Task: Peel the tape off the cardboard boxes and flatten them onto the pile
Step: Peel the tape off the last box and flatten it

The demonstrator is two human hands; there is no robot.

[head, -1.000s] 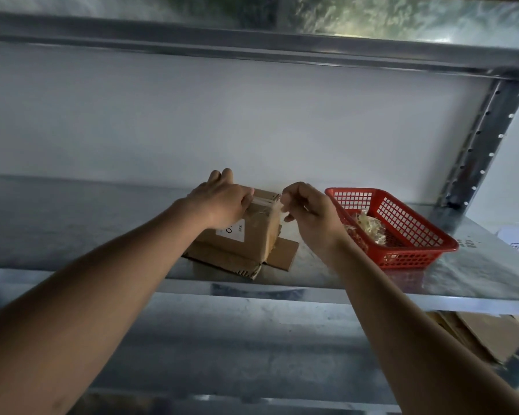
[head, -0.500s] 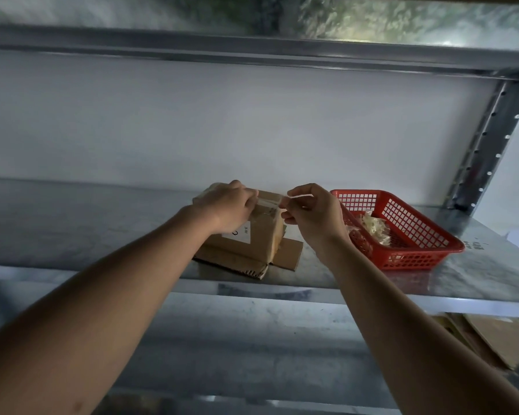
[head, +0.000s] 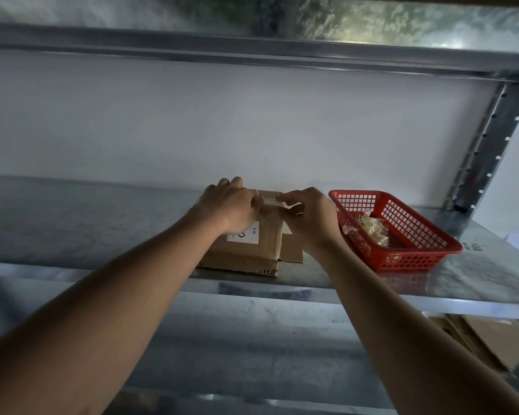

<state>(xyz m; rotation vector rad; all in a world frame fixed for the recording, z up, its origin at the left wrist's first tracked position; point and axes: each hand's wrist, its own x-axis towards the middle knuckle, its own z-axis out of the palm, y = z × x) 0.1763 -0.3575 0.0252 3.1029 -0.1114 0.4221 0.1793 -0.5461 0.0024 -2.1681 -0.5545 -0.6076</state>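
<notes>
Now: cardboard box (head: pixel 252 247) on shelf (head: pixel 357 283), just left of red basket (head: pixel 402 235) | left hand (head: pixel 229 206) curled over box top | right hand (head: pixel 307 214) fingers pinching tape (head: pixel 269 201) | box probably light, stiff; tape thin, tearable, grip near seam

Plain white wall (head: pixel 222 121) across the middle of the frame, dimly lit. Galvanized metal shelf (head: pixel 72 223) spanning the lower half, dull grey, mottled. Upper shelf (head: pixel 252 46) along the top edge, catching a bright patch of light at upper right. Perforated steel upright (head: pixel 489 145) at right, slanting down to the shelf corner.
</notes>
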